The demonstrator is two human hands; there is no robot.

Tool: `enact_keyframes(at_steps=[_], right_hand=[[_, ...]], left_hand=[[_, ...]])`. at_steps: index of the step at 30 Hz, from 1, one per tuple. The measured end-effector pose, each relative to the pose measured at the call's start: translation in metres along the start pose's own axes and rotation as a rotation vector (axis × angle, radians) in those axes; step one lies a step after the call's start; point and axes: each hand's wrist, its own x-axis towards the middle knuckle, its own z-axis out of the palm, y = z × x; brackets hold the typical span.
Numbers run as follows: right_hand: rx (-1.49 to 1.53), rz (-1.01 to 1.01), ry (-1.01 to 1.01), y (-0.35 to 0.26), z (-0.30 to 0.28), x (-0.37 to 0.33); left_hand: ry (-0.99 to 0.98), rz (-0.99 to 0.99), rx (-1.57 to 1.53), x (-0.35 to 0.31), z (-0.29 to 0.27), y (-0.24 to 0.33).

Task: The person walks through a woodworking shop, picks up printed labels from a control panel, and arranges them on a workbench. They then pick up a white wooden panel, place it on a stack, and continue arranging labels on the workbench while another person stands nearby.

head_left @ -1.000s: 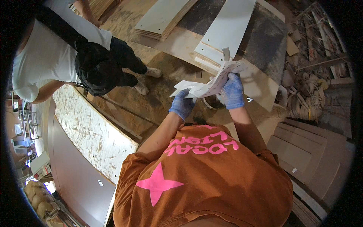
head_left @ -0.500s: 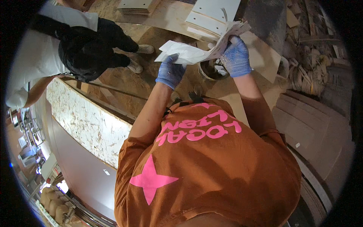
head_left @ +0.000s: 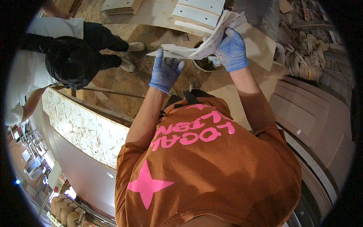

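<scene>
A bundle of white paper sheets (head_left: 185, 52) is held up in front of me, bowed in the middle, its right part curling upward. My right hand (head_left: 231, 51), in a blue knitted glove with dust on it, grips the bundle at its right end. At the left end, my left hand (head_left: 165, 74) wears a matching glove; its fingers are apart and its thumb points up by the lower edge of the sheets. Whether that thumb touches the paper I cannot tell. Below the sheets, a round bucket (head_left: 203, 68) with scraps in it is partly hidden.
Stacked white boards with holes (head_left: 197, 14) lie beyond the papers, another board stack (head_left: 120, 5) to their left. A person in dark trousers (head_left: 106, 38) stands at the left, beside a worn white-topped panel (head_left: 83, 123). Brown boards (head_left: 302, 108) lean at right, below a scrap heap (head_left: 308, 58).
My left hand has loosened from the sheets, its fingers spreading and dropping below the edge. The bundle's left part now shows nearly edge-on. The whole view has shifted slightly.
</scene>
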Motion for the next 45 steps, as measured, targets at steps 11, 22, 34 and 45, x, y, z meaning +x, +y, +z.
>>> enact_keyframes(at_steps=[11, 22, 34, 45], right_hand=[[0.493, 0.111, 0.083, 0.045, 0.015, -0.019], [0.519, 0.441, 0.223, 0.146, -0.101, -0.071], [-1.798, 0.157, -0.205, 0.175, -0.411, 0.059], [-2.701, 1.217, -0.925, 0.251, -0.537, 0.232]], left_hand=[[-0.092, -0.265, -0.125, -0.051, 0.043, -0.052], [0.24, 0.047, -0.17, 0.001, -0.037, -0.065], [0.536, 0.279, 0.151, 0.026, -0.141, -0.136], [0.817, 0.178, 0.446, 0.004, -0.233, -0.231]])
